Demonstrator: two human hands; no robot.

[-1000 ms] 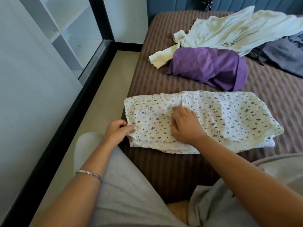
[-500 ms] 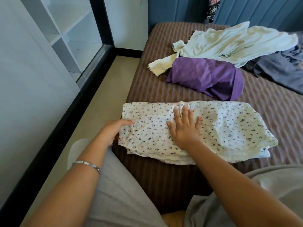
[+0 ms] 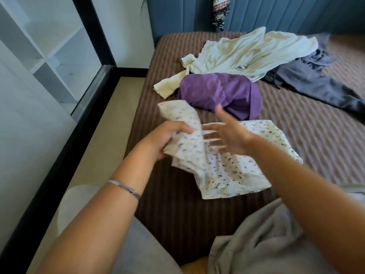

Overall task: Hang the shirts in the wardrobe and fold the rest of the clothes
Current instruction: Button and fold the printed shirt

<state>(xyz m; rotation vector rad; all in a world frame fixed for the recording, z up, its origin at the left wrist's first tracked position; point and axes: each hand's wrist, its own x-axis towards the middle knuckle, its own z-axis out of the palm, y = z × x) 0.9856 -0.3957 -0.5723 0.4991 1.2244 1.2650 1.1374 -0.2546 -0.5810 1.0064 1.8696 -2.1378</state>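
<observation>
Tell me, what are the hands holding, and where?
The left hand grips the flowery white cloth at its lifted left end. The right hand holds nothing.

brown striped bed [image 3: 308, 131] against blue padded headboard [image 3: 276, 12].

You are in a home bedroom. In front of you is a bed [image 3: 308, 123] with a brown striped cover, backed by a blue padded headboard [image 3: 276, 12]. Loose clothes lie across it: a pale shirt [image 3: 246, 54], a purple garment [image 3: 219, 91], a grey one [image 3: 316, 84] and a printed one [image 3: 227, 167]. To your left stands a wardrobe [image 3: 49, 56] with white shelves and a black frame, beside a beige floor [image 3: 102, 139].
</observation>
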